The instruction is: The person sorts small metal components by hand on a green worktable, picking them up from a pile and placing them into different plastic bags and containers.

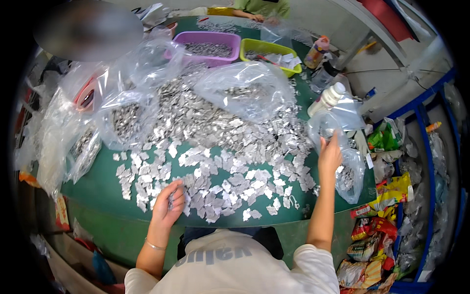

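Note:
Small flat grey metal pieces (210, 179) lie in a thin spread along the near part of the green table (103, 176). My left hand (169, 203) is at the table's near edge with its fingers curled. A few grey pieces show inside its palm. On the right, my right hand (330, 154) is over the mouth of a transparent plastic bag (351, 166). Its fingers look pinched together against the film, and what is between them is hidden. More grey pieces (345, 177) lie inside that bag.
Behind the spread rises a large heap of pieces (196, 110), partly under a plastic bag (249, 90). Purple (235, 46) and green (293, 68) baskets stand farther back. A white bottle (327, 98) is by the right bag. Another person's hand (257, 17) rests across the table.

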{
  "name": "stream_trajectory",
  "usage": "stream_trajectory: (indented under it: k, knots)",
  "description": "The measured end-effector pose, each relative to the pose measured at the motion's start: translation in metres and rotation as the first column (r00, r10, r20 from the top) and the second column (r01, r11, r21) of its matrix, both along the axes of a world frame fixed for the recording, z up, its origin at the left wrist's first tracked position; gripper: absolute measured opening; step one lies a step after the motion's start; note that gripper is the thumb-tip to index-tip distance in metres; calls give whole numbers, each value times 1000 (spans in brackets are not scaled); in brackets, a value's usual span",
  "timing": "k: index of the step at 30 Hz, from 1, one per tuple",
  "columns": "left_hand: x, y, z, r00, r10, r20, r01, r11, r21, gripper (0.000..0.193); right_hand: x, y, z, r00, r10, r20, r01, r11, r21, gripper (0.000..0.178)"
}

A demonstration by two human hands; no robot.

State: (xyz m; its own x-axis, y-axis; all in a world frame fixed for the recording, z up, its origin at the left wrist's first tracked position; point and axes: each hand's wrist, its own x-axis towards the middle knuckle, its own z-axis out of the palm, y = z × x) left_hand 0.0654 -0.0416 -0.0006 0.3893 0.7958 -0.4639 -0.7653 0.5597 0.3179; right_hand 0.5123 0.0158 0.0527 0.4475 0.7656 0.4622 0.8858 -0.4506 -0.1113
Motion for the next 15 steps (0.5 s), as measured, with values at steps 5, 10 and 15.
stream_trajectory:
  k: [5,10,15]
  knots:
    - [-2,3,1,950,76,302,-49,994,-94,35,-21,-8,0,981,196,7,-195,974,118,30]
    - [-2,9,22,878,388,282,-312,908,-279,32,-87,-32,4,650,629,-427,-654,749,108,18]
    - [-7,21,17,866,452,212,-396,881,-261,32,-121,-51,-25,498,621,-606,-712,691,123,13]
